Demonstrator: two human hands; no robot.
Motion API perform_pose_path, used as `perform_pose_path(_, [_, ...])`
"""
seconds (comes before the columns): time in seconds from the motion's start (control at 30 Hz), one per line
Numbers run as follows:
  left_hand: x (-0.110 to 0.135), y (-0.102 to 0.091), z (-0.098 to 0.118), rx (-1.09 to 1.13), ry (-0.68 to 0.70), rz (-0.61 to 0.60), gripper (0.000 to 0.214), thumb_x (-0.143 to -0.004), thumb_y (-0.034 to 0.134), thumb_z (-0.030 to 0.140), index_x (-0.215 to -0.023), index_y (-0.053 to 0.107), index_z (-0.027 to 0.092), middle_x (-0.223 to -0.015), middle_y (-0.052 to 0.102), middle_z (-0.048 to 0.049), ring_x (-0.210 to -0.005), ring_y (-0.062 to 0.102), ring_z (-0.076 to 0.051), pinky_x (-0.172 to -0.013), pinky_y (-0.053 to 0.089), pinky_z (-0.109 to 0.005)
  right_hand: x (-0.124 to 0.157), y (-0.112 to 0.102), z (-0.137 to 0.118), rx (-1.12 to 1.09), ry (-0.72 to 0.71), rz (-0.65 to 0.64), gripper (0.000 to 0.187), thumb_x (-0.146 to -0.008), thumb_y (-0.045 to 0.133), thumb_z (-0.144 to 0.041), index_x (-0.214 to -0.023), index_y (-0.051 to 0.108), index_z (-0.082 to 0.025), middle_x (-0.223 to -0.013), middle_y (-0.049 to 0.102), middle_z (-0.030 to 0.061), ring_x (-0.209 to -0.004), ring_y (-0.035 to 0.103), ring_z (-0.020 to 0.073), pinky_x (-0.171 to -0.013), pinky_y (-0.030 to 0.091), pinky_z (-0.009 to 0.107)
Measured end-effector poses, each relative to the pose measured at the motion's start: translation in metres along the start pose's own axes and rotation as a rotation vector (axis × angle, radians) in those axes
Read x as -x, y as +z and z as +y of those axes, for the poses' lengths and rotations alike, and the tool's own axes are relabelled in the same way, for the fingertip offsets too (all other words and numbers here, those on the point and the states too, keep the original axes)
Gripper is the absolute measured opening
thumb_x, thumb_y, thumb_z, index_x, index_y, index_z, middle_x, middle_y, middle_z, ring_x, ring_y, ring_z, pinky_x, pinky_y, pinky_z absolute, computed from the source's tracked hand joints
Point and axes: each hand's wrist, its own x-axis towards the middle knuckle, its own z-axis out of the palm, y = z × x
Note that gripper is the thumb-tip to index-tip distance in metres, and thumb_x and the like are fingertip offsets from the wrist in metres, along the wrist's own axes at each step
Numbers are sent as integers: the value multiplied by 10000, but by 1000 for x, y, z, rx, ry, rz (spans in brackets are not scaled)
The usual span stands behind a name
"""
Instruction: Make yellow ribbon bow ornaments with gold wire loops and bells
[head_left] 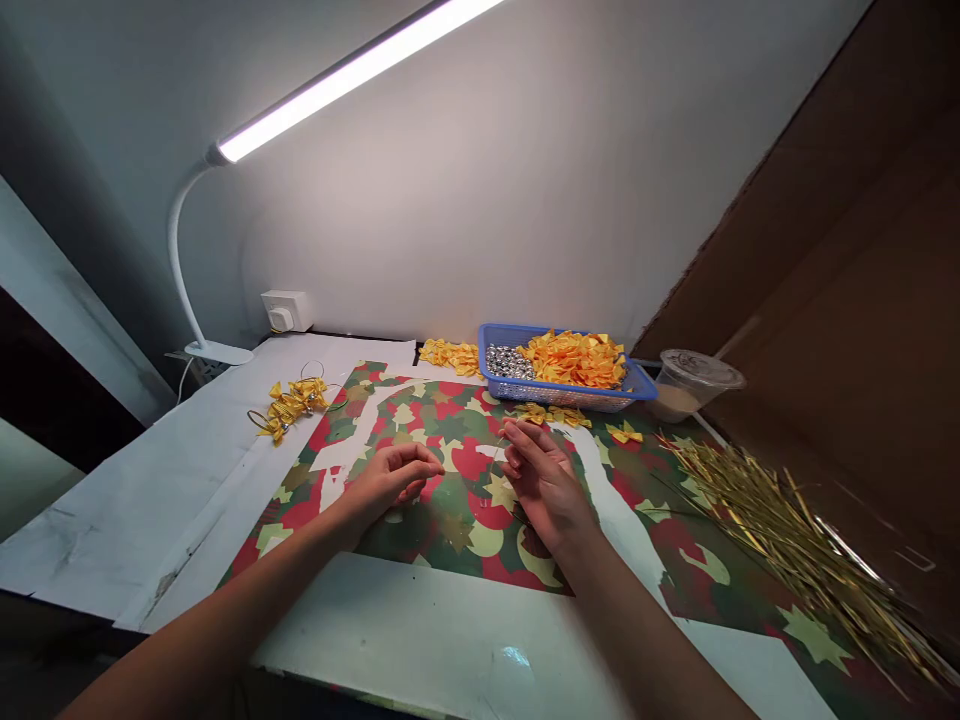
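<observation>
Over the patterned sheet, my right hand is raised with thumb and fingers pinched together. A thin, pale strand hangs from its fingertips; its exact kind is too fine to tell. To its left, my left hand is held low over the same sheet, thumb and forefinger closed together. Whatever they may hold is too small to make out. The two hands are apart. Beyond my right hand lie several yellow ribbon bows.
A blue basket holds orange-yellow bows and silver bells. Gold strands lie right. Finished-looking gold bunches lie left. A clear plastic tub stands by the cardboard; a lit lamp hangs above.
</observation>
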Motion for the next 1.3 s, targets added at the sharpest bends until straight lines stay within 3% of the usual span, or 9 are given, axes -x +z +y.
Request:
perform_pose_path(0.4, [-6, -2, -1, -10, 149, 233, 284, -695, 629, 453, -747, 581, 179, -467, 337, 95, -412, 262, -56, -433, 285, -185, 13, 7, 2, 244, 80, -150, 362, -462, 861, -446, -659, 714, -180, -593, 585, -20, -482, 399, 66, -448, 332, 210])
perform_pose_path(0.5, [-8, -5, -1, -69, 205, 316, 302, -677, 603, 464, -734, 583, 168, -473, 337, 84, -426, 285, -69, -427, 264, -196, 18, 6, 9, 475, 49, -232, 316, -580, 799, -467, -641, 690, -177, -562, 569, -14, -460, 388, 86, -427, 300, 230])
perform_pose_path(0.6, [-9, -13, 3, -186, 269, 438, 267, -721, 560, 428, -747, 597, 165, -541, 443, 43, -495, 405, -98, -485, 352, -215, 21, 3, 17, 863, -168, -359, 260, -742, 653, -448, -641, 663, -209, -560, 584, -2, -498, 463, 138, -484, 345, 267])
perform_pose_path(0.77, [-7, -44, 14, -488, 337, 783, 141, -765, 539, 289, -799, 622, 180, -957, 636, -67, -979, 565, -234, -904, 424, -344, 19, -3, 26, 1059, -344, -457, 172, -751, 610, -326, -609, 653, -239, -602, 632, 14, -593, 536, 192, -571, 370, 302])
perform_pose_path(0.83, [-6, -62, 15, -608, 304, 964, 213, -756, 551, 219, -952, 626, 181, -1245, 538, -115, -1261, 394, -304, -1077, 258, -440, 18, -4, 27, 1075, -353, -470, 169, -760, 593, -320, -623, 654, -242, -620, 635, 20, -607, 544, 200, -575, 374, 307])
perform_pose_path(0.93, [-8, -86, 10, -731, 190, 1116, 467, -739, 589, 184, -1204, 541, 171, -1498, 266, -162, -1409, 119, -351, -1114, 81, -548, 18, -4, 28, 1095, -365, -475, 171, -768, 572, -312, -635, 651, -239, -646, 634, 31, -620, 549, 206, -577, 380, 312])
perform_pose_path(1.0, [-11, -99, 3, -773, 99, 1139, 536, -722, 646, 240, -1241, 528, 174, -1514, 239, -184, -1408, 110, -393, -1093, 83, -599, 19, -3, 28, 1106, -367, -484, 172, -768, 563, -306, -635, 645, -235, -654, 631, 34, -619, 550, 207, -578, 382, 314])
perform_pose_path(1.1, [-17, -111, -7, -798, 17, 1133, 484, -727, 675, 283, -1194, 581, 203, -1442, 385, -180, -1359, 256, -414, -1077, 183, -588, 20, -2, 27, 1121, -364, -498, 176, -777, 551, -307, -646, 640, -231, -658, 630, 36, -620, 555, 208, -580, 387, 315])
perform_pose_path(1.3, [-23, -126, -13, -757, 80, 1076, 192, -882, 575, 249, -1032, 628, 141, -1155, 619, -98, -1105, 561, -243, -970, 421, -462, 22, -2, 26, 1150, -369, -510, 183, -789, 537, -299, -645, 622, -225, -663, 635, 38, -615, 556, 207, -581, 388, 315])
